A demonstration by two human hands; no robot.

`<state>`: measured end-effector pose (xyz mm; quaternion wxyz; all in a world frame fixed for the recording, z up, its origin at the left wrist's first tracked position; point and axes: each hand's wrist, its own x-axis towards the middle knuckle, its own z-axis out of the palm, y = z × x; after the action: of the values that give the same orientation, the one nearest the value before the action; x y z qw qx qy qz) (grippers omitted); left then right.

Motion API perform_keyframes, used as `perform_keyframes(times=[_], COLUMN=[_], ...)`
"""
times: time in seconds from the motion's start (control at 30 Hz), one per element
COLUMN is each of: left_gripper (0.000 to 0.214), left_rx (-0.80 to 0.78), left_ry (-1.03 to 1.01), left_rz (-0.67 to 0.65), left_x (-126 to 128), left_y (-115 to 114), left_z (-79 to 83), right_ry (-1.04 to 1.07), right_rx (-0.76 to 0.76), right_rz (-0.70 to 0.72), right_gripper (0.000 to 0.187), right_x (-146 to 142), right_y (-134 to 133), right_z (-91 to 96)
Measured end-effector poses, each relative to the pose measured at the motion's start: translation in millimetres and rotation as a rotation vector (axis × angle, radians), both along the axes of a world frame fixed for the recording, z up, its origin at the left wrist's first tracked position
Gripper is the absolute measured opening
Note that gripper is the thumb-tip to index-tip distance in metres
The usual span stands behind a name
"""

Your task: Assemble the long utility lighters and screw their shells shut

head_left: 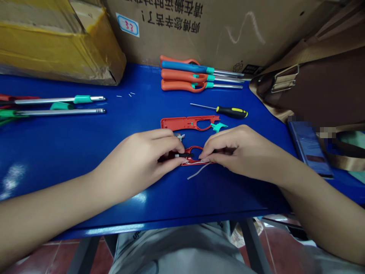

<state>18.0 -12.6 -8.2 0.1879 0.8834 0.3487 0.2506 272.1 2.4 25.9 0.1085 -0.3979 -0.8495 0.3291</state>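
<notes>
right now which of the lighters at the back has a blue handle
The second lighter from the box; the other three have orange handles.

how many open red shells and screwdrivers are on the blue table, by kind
open red shells: 2 (one lies free, one sits between the left hand and the right hand)
screwdriver: 1
total: 3

- My left hand (148, 156) pinches a small black part (184, 155) against the red shell half (196, 160) on the blue table (85, 152).
- My right hand (236, 150) grips that shell's right end, and a white wire (196, 173) trails out nearer me.
- Just beyond lie a second red shell (188, 123) and a teal trigger (219, 126).
- Farther off to the right is a screwdriver (228, 111).
</notes>
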Motion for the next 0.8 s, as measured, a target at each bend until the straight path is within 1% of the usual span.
perform_keyframes(times=[0.23, 0.4, 0.6, 0.7, 0.73, 0.8], left_gripper=[0.006, 0.006, 0.006, 0.007, 0.007, 0.008], left_rx=[-0.004, 0.002, 0.016, 0.023, 0.024, 0.029], left_ry=[0.009, 0.008, 0.011, 0.011, 0.01, 0.003], left_rz=[-0.005, -0.008, -0.011, -0.019, -0.021, -0.021], left_x=[0.0, -0.9, -0.3, -0.4, -0.4, -0.2], left_y=[0.2, 0.1, 0.6, 1.1, 1.1, 1.0], left_z=[0.6, 1.0, 0.3, 0.0, 0.0, 0.1], right_ry=[-0.022, -0.051, -0.025, 0.0, 0.017, 0.05], right_rx=[0.046, 0.099, 0.067, 0.044, 0.058, 0.133], right_rz=[0.054, 0.101, 0.105, 0.045, 0.001, -0.109], right_gripper=[0.02, 0.022, 0.019, 0.016, 0.015, 0.013], right_x=[-1.8, -2.3, 0.0, 0.1, 0.2, 1.8], right_y=[-1.6, -4.1, -3.1, -2.2, -1.7, -0.1], right_z=[3.5, 4.1, 3.1, 1.3, 1.1, 1.6])
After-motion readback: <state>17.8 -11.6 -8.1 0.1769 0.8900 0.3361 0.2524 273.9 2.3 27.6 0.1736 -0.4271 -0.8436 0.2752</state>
